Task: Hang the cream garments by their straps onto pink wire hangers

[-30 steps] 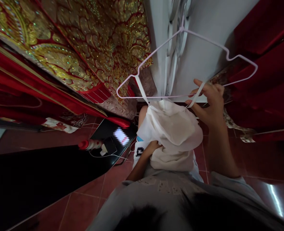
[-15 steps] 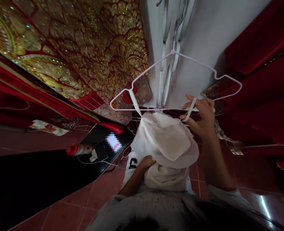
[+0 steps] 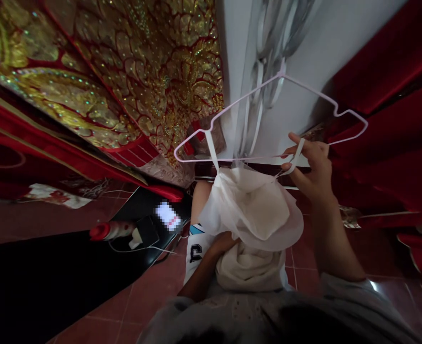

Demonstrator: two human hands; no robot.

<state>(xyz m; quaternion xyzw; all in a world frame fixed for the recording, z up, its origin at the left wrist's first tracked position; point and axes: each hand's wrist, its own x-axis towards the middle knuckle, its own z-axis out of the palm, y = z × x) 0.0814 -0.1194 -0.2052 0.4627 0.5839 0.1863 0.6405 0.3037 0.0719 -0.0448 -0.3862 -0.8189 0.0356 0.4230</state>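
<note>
Red tile floor [image 3: 150,296], phone [image 3: 168,216] and bottle [image 3: 113,230] parked on the black tabletop [image 3: 64,272], sparkly gold-red fabric [image 3: 153,71] too. White garment [image 3: 264,210] is hung by 1 strap [image 3: 213,150] on a pink hanger [image 3: 246,95]; strap 2 [image 3: 297,155] is stretched across the right hand's [image 3: 313,169] spread fingers. Left hand [image 3: 228,242] is half-hidden, grip can't be told.

We hold our right hand [image 3: 315,168] raised ahead, thumb [image 3: 297,177] and fingers [image 3: 306,148] spread apart and pointing leftward, the bare right forearm [image 3: 334,234] angled up behind it. Our left hand [image 3: 227,242] sits lower and closer, partly hidden, the left forearm [image 3: 200,273] slanting inward.
</note>
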